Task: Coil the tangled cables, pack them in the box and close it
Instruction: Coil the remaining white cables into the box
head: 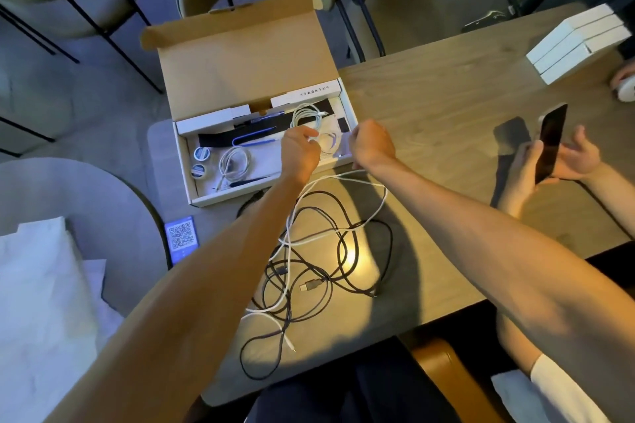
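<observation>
The open cardboard box (275, 192) sits on the table (446, 96) at about 10 o'clock from the middle of the view. Its long axis runs from 8 o'clock to 2 o'clock, and its lid (247, 55) stands up and leans away toward 12 o'clock. Inside lie two coiled white cables, one (305, 115) near the far wall and one (233, 163) toward the 8 o'clock end beside two small round tins (201, 154). Both hands hover over the box's 2 o'clock end. The left hand (300, 148) pinches loops of the white cable (330, 178) between thumb and fingertips. The right hand (371, 144) is clenched with its back to the camera, and whether it grips the cable cannot be told, since its fingers are hidden. From beneath the right wrist the white cable trails down toward 6 o'clock into a loose tangle with the black cables (390, 244), spread on the table between the forearms. A USB plug (309, 286) in the tangle points its metal end toward 8 o'clock, and the white cable's free end (290, 346) points to about 5 o'clock. At 3 o'clock another person's hands hold a dark phone (551, 144) upright. A stack of white boxes (580, 45) lies at 2 o'clock, and a QR-code card (182, 237) lies at 8 o'clock.
</observation>
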